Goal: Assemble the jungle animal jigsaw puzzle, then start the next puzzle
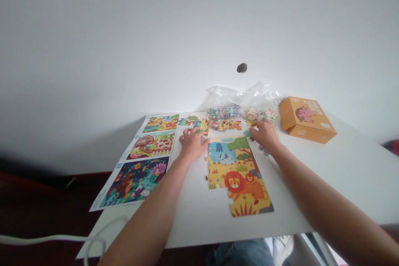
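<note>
I see the partly built animal jigsaw puzzle point(237, 174) at six o'clock on the white table point(343, 166). At its eleven o'clock, the left hand point(193, 143) lies spread open, holding nothing. At its one o'clock, the right hand point(264, 134) curls; I cannot tell whether it grips a piece.

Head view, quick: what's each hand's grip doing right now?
Left hand: open, fingers spread, nothing visible held.
Right hand: curled beside a jigsaw piece; cannot tell if holding it.
</note>
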A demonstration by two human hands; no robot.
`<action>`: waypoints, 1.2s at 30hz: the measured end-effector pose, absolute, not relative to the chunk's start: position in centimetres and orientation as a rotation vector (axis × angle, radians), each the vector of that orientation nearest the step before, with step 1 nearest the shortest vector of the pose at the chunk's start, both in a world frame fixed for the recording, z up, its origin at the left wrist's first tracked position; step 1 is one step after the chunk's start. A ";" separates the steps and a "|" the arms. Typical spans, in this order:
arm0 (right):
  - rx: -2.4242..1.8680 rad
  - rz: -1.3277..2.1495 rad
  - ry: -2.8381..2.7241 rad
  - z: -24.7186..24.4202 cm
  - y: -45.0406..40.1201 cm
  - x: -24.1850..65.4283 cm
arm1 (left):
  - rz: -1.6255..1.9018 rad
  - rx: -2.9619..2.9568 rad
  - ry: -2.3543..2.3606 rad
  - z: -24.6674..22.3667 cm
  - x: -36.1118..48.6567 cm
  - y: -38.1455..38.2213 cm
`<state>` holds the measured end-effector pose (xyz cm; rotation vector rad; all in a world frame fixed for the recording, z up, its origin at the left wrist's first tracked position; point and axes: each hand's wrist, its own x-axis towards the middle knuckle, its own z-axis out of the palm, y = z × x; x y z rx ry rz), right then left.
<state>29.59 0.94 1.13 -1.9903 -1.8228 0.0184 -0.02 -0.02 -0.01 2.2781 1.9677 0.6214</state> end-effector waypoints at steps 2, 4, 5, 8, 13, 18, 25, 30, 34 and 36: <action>-1.855 -0.002 -1.910 1.1 0.9 29.1 | 0.631 2.275 1.938 0.0 0.0 0.0; -1.691 -0.022 -2.041 1.2 0.7 28.4 | 0.640 2.281 1.899 0.0 -0.1 0.0; -1.614 -0.025 -2.111 1.3 0.5 28.0 | 0.643 2.287 1.883 0.0 -0.1 0.0; -1.443 0.020 -2.312 1.5 0.1 26.4 | 0.646 2.314 1.837 -0.2 -0.1 0.0; -1.353 0.173 -2.538 1.2 -0.2 25.0 | 0.689 2.337 1.810 -0.3 0.0 0.1; -1.456 0.183 -2.508 0.8 0.2 25.4 | 0.735 2.307 1.885 -0.5 0.0 0.3; -1.505 0.101 -2.451 0.8 0.1 25.4 | 0.753 2.225 2.017 -0.7 -0.2 0.5; -1.525 0.066 -2.412 0.7 0.1 25.4 | 0.726 2.183 2.081 -0.5 -0.2 0.3; -1.584 0.028 -2.374 0.6 0.0 25.4 | 0.699 2.207 2.040 -0.3 0.0 0.2; -1.618 0.004 -2.345 0.7 0.0 25.3 | 0.679 2.269 1.955 -0.3 0.1 0.1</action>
